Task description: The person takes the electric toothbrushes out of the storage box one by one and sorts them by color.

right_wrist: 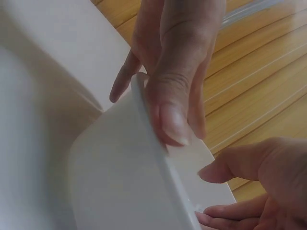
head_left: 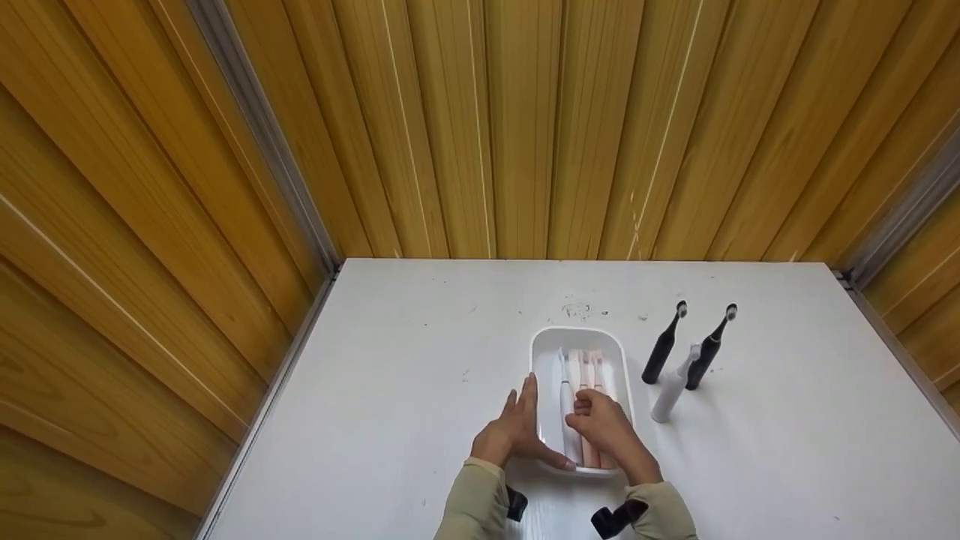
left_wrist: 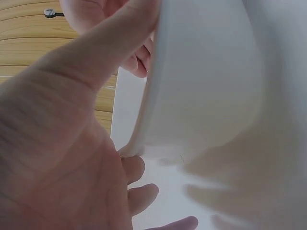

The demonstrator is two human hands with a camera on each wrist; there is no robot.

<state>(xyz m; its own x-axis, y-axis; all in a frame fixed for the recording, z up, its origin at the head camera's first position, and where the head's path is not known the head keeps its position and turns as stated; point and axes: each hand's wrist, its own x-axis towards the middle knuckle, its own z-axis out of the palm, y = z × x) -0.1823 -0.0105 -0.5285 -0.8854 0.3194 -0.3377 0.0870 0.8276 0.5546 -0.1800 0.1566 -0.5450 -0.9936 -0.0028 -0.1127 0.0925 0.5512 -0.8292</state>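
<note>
A white tray (head_left: 541,337) with rounded corners holds a white electric toothbrush (head_left: 567,401) and pink electric toothbrushes (head_left: 590,456), lying side by side. My left hand (head_left: 517,427) spans the tray's near left corner. Its straight fingers touch the left side, and its thumb lies over the near rim, as the right wrist view also shows. Over the tray, my right hand (head_left: 604,427) has bent fingers above the pink toothbrushes, covering part of them. A gap separates its thumb and fingers (right_wrist: 235,211) in the right wrist view, with nothing visible between them.
Right of the tray, two black electric toothbrushes (head_left: 661,349) and a white one (head_left: 673,390) stand upright on the white table (head_left: 390,390). Yellow wood-patterned walls (head_left: 517,127) rise behind the table and at both sides.
</note>
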